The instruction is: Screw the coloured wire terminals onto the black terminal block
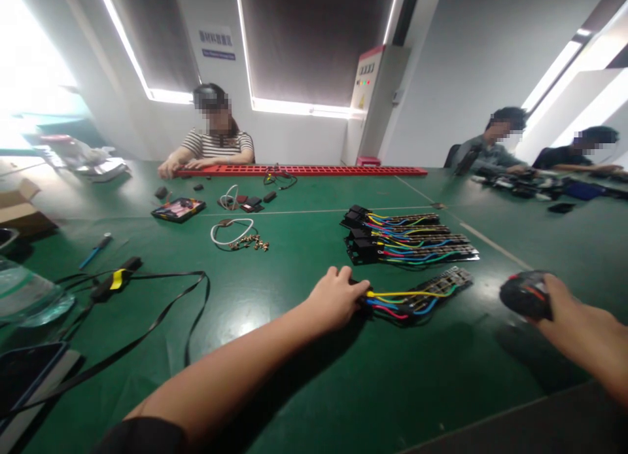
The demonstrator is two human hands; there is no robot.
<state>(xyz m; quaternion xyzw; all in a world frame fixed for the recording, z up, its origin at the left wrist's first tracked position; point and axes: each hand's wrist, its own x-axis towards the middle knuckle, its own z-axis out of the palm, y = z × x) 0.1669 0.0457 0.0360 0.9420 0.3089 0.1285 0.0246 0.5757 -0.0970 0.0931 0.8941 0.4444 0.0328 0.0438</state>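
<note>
My left hand (338, 300) is closed over the black box end of a wired metal strip assembly (434, 290) lying on the green table. Yellow, green, blue and red wires run from that end along the slotted strip. My fingers hide most of the black part. Over at the right, my right hand (572, 320) is wrapped round a rounded black tool with red accents (526, 295), which looks like a power screwdriver; its tip cannot be made out. Just beyond my left hand, several similar wired assemblies (412, 238) lie side by side.
Brass-coloured screws (252, 243) lie by a white cable loop (213, 235). At left are a black cord (161, 323), a blue-handled screwdriver (95, 250), a plastic bottle (34, 294) and a phone (27, 375). Across the table a person (220, 140) sits at a long red rail (314, 171).
</note>
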